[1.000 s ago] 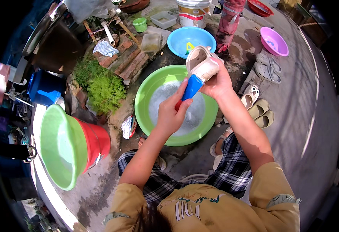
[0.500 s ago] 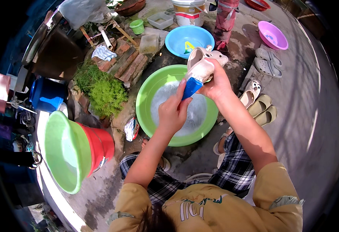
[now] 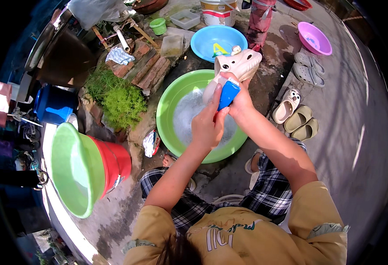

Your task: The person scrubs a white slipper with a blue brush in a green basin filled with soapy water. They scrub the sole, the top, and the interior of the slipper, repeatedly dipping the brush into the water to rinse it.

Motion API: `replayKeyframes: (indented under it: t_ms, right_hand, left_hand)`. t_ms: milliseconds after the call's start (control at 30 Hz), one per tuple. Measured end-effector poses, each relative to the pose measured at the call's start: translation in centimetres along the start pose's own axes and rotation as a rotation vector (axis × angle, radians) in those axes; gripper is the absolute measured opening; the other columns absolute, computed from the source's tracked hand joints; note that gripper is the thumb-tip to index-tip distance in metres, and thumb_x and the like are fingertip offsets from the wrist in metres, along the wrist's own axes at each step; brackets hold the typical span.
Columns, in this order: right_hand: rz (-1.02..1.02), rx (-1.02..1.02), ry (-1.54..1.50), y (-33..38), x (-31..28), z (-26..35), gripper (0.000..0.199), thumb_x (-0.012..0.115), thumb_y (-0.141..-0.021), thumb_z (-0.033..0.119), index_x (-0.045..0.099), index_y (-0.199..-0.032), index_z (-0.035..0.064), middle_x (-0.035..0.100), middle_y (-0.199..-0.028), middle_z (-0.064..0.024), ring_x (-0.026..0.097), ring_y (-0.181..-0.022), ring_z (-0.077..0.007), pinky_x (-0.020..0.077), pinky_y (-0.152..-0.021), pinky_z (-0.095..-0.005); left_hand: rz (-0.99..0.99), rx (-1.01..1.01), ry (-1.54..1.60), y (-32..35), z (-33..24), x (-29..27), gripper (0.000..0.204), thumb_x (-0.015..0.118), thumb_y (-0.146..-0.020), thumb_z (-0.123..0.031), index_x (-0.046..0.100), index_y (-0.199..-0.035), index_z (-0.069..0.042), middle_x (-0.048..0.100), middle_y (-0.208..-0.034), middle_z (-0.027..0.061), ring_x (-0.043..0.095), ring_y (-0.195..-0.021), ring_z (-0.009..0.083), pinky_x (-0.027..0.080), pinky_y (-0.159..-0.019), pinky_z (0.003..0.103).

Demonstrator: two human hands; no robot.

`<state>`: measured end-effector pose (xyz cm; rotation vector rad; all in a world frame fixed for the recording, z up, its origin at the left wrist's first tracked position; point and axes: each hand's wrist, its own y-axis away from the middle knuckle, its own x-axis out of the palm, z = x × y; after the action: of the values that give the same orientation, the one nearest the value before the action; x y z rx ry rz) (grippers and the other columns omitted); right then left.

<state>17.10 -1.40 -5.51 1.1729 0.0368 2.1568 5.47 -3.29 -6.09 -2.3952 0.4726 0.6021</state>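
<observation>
A pale cream clog [image 3: 240, 65] with a cartoon animal face is held over a green basin [image 3: 166, 119] of sudsy water. My right hand [image 3: 242, 100] grips the clog from its near side, fingers partly hidden behind it. In my left hand [image 3: 208, 128] is a blue scrub brush [image 3: 229, 94] with short white bristles, pinched between thumb and fingers. The brush is against or very close to the near part of the clog; exact contact I cannot tell. Another cream clog [image 3: 286, 106] of the same sort stands on the ground to the right.
Beyond the green basin sits a blue basin [image 3: 198, 43]. Olive clogs [image 3: 299, 118], grey clogs [image 3: 306, 75] and a pink basin [image 3: 315, 39] line the right side. To the left, a green tub [image 3: 68, 168] leans against a red bucket [image 3: 113, 161], near bricks [image 3: 147, 70] and a plant [image 3: 123, 104].
The clog has turned, so its face side shows more. My left hand and the brush have shifted a little to the right, and the brush now shows its broad blue back.
</observation>
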Motion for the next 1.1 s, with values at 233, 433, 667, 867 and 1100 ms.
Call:
replayKeyframes:
  t_ms: [233,433,667,867,1100]
  right_hand:
    - [0.118,-0.061,-0.074,-1.1,1.3,4.6,0.076,0.068,-0.072,0.011,0.019,-0.130,0.0102,0.043,-0.117,-0.0132,0.051,-0.102,-0.0271,0.0473,-0.083,-0.0435]
    - [0.064,-0.239,0.095,0.0,0.7,1.5,0.088,0.069,-0.069,0.008,0.010,-0.135,0.0149,0.042,-0.118,-0.0139,0.049,-0.104,-0.0261,0.0475,-0.081,-0.0405]
    - [0.053,-0.103,-0.002,-0.2,1.3,5.7,0.068,0.066,-0.074,0.016,0.022,-0.125,0.0109,0.044,-0.115,-0.0132,0.050,-0.104,-0.0295,0.0463,-0.081,-0.0540]
    - [-0.011,-0.215,0.232,-0.3,-0.4,1.8,0.090,0.067,-0.072,0.013,0.006,-0.138,0.0241,0.040,-0.122,-0.0081,0.048,-0.107,-0.0253,0.0482,-0.072,-0.0439]
    - [-0.023,0.046,-0.086,-0.7,1.1,5.6,0.055,0.067,-0.074,0.017,0.037,-0.120,0.0069,0.052,-0.106,-0.0122,0.054,-0.098,-0.0279,0.0472,-0.081,-0.0473]
  left_hand:
    - [0.049,0.027,-0.094,0.4,1.1,-0.4,0.059,0.061,-0.081,-0.015,0.036,-0.135,-0.014,0.053,-0.063,0.0084,0.053,-0.052,0.0229,0.041,-0.048,0.033]
    - [0.022,-0.011,-0.007,0.2,0.1,-0.1,0.060,0.060,-0.082,-0.016,0.035,-0.136,-0.013,0.053,-0.062,0.0087,0.053,-0.051,0.0217,0.042,-0.049,0.033]
    - [0.020,-0.086,-0.048,0.4,0.7,-0.7,0.059,0.059,-0.083,-0.014,0.034,-0.136,-0.011,0.054,-0.062,0.0100,0.053,-0.050,0.0217,0.042,-0.049,0.032]
    - [-0.027,0.042,0.035,-0.7,-0.2,-0.3,0.058,0.060,-0.082,-0.013,0.035,-0.135,-0.008,0.054,-0.063,0.0104,0.053,-0.051,0.0217,0.042,-0.048,0.032]
    - [0.012,0.069,-0.087,0.1,1.3,-0.2,0.060,0.061,-0.082,-0.016,0.034,-0.136,-0.012,0.049,-0.060,0.0091,0.045,-0.049,0.0161,0.039,-0.049,0.027]
